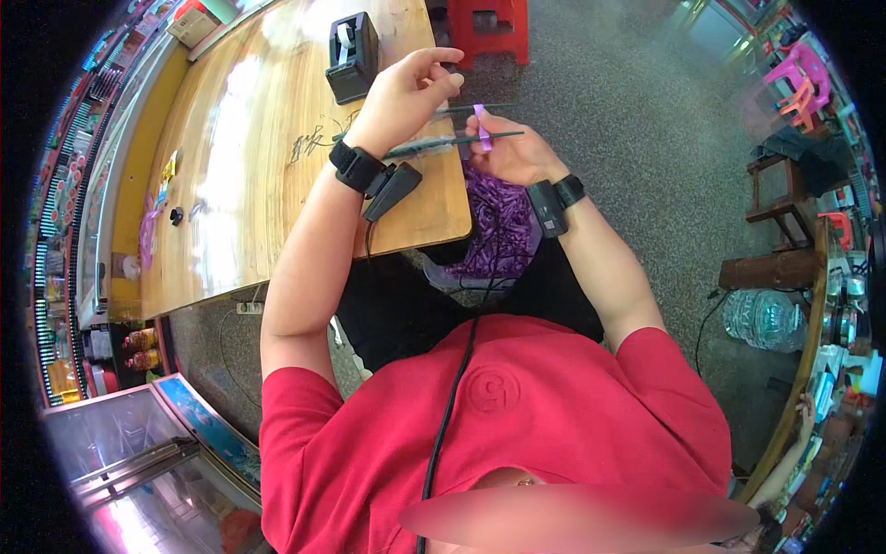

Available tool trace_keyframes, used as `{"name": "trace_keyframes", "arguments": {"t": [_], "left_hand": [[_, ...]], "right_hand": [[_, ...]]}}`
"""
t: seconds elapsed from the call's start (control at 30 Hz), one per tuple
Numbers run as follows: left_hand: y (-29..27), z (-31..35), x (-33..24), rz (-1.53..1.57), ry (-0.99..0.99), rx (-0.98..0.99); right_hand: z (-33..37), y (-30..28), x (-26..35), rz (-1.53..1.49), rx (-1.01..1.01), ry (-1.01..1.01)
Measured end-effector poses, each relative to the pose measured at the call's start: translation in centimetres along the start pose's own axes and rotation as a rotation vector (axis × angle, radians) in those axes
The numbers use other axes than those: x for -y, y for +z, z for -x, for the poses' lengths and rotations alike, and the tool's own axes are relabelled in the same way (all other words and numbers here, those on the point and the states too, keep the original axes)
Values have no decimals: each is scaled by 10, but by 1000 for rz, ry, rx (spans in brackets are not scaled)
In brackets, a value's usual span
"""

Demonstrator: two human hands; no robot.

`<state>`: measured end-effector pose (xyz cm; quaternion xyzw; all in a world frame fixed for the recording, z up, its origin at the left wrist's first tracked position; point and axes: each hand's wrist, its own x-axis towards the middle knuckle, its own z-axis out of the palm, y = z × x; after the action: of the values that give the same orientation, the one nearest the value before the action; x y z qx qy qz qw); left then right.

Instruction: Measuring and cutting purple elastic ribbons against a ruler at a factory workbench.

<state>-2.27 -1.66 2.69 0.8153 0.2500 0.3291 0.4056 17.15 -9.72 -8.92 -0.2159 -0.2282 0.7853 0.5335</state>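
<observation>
My left hand (411, 95) is raised over the right edge of the wooden table (245, 166), near the black tape dispenser (353, 60). Its thumb and index finger are apart, and I see nothing between them. Just past the table edge, my right hand (514, 155) pinches a small purple strip (482, 129). The strip crosses a thin dark stick (503, 136), whose other end reaches over the table under my left wrist. Another thin dark stick (461, 108) lies beyond it. Whether the strip is wrapped around the stick is too small to tell.
Below the table corner, a clear container (443, 275) holds a heap of purple strips (501, 217). A red stool (489, 32) stands beyond the table. Wooden stools (775, 189) and a large clear water bottle (764, 320) are at the right. A glass-topped freezer (138, 462) is lower left.
</observation>
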Motion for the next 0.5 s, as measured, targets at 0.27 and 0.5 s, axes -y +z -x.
{"name": "trace_keyframes", "arguments": {"t": [0.27,0.5], "left_hand": [[-3,14,-23,158,-188,53],[5,24,-42,56,-86,351]], "right_hand": [[67,29,44,542,-235,-419],[71,122,31,1652,-434,-835]]}}
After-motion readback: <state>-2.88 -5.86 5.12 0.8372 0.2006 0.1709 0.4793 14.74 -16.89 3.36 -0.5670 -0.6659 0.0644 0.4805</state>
